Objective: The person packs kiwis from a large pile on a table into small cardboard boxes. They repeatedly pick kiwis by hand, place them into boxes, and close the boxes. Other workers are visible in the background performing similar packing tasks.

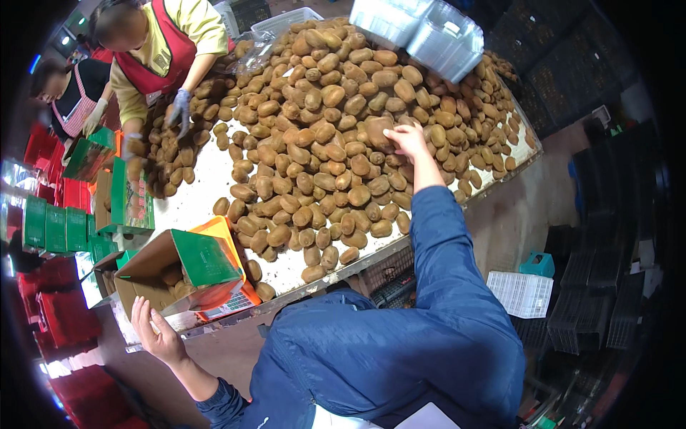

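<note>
My right hand (410, 140) reaches over a large heap of kiwifruit (300, 155) on a white-topped table (201, 198). Its fingertips grip the right end of a broad brown kiwifruit (378, 132); part of the grip is hidden. At the table's near left corner, my left hand (156, 333) is raised with fingers spread and nothing held. Just beyond it stands a green and brown cardboard box (206, 257), its top open and several kiwifruit (179, 281) inside. That box sits on an orange scale (236, 300) with a keypad.
Across the table, a co-worker's gloved hand (181, 110) is over the fruit, near another green box (128, 195). A second person (80, 102) handles a box further left. Stacked clear plastic trays (445, 40) overlie the heap's far side. A white crate (520, 294) stands at right.
</note>
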Demonstrator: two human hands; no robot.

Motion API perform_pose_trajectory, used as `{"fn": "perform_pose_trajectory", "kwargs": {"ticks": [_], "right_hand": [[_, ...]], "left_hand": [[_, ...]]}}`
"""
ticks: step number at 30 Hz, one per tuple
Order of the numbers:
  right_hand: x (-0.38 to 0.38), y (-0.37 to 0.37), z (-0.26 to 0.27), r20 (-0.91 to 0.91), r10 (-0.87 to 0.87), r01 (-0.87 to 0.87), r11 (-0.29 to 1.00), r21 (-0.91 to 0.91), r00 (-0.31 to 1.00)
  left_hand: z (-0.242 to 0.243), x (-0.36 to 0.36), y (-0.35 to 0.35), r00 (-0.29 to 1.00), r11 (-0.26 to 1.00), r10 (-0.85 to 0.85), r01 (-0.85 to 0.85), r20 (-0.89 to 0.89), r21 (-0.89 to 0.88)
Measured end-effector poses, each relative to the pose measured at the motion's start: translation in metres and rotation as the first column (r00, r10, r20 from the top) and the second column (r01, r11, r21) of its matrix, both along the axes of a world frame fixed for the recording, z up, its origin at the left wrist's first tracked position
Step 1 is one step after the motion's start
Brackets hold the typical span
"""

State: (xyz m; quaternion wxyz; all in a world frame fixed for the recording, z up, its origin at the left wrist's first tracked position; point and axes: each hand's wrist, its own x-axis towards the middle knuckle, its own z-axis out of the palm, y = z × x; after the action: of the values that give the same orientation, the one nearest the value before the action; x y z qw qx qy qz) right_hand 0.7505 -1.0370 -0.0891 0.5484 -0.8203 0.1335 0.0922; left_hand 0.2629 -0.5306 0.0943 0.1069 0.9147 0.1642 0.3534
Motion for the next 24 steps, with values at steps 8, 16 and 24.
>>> {"fn": "perform_pose_trajectory", "kwargs": {"ticks": [8, 16, 24], "right_hand": [[-0.047, -0.001, 0.02, 0.154, -0.211, 0.089, 0.819, 0.566, 0.965], [-0.172, 0.252, 0.218, 0.554, 0.707, -0.897, 0.315, 0.309, 0.439], [-0.333, 0.451, 0.223, 0.539, 0.842, -0.724, 0.375, -0.579, 0.004]], "left_hand": [[0.011, -0.009, 0.003, 0.999, 0.998, 0.038, -0.039, -0.03, -0.039], [-0.013, -0.012, 0.001, 0.994, 0.995, -0.093, 0.09, 0.063, 0.051], [-0.024, -0.035, 0.01, 0.955, 0.987, -0.128, 0.096, 0.269, 0.128]]}}
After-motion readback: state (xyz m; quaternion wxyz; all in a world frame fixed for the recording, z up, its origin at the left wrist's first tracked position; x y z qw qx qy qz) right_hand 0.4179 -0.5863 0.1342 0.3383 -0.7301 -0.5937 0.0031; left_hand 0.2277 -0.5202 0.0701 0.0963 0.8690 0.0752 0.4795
